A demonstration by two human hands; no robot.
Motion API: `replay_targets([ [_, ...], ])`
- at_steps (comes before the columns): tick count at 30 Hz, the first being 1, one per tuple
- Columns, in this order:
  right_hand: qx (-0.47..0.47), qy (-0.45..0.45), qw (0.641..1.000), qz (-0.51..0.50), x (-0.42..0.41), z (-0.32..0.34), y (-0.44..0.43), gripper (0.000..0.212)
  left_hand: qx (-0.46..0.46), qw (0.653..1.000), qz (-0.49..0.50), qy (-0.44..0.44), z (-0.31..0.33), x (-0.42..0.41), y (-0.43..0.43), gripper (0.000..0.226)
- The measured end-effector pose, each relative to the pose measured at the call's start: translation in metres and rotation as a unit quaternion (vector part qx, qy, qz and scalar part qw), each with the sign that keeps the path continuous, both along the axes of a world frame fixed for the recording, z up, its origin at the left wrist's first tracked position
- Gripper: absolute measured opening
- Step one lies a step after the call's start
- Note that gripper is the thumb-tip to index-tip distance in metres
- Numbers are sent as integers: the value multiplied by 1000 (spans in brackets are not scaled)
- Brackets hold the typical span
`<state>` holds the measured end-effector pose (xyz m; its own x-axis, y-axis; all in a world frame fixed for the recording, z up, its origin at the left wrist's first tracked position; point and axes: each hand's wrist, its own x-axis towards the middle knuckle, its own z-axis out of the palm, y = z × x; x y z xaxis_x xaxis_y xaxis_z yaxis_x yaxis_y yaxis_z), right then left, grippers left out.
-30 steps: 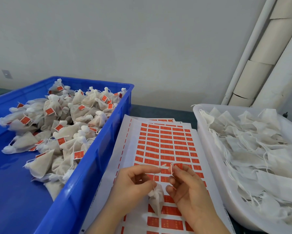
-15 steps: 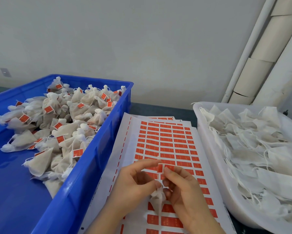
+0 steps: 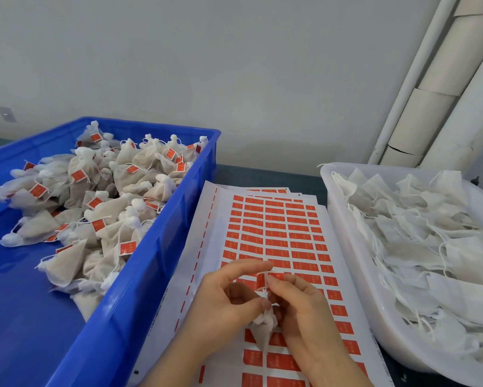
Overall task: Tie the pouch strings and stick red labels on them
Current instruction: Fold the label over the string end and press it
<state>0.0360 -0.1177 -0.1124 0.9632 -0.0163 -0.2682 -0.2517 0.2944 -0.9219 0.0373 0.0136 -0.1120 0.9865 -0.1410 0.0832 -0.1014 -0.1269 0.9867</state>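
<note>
A dark surface carries a blue crate on the left, heaped with finished pouches. On the right is a white tub full of unlabelled pouches. Between them lies a label sheet, and both hands meet above its near end.

The left hand has thumb and fingers curled, pinching the gathered neck of one small pouch; its forefinger reaches forward over the work. The right hand pinches a red label at its fingertips.

The label sits just beyond the pouch neck, farther from the person, between the fingertips of both hands. The pouch's long axis runs toward the person, neck away and tapered end hanging free. Fingers hide the string. Pressing the label closed looks like the next step, probably for the right hand.
</note>
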Motion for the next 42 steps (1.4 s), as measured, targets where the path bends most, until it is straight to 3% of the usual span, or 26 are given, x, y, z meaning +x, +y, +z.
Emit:
replay_targets([
  [5,-12,-6,1000,-19,0,-2,1,29,-5,1000,-4,-6,-2,0,0,48],
  [17,-51,-27,996,-68,-3,-5,7,31,19,999,11,-30,2,-3,-5,47],
  [29,-94,-53,986,-130,-3,-6,7,10,-7,999,20,-48,4,-3,-4,45],
  [32,-103,-76,982,-138,-4,-6,7,8,-12,993,76,-91,3,-3,-1,52],
  [35,-105,-90,980,-142,-5,-6,7,9,31,969,171,-175,0,-5,1,45],
  [42,-87,-119,981,-123,-6,-6,9,23,-53,988,122,-84,2,0,-4,36],
])
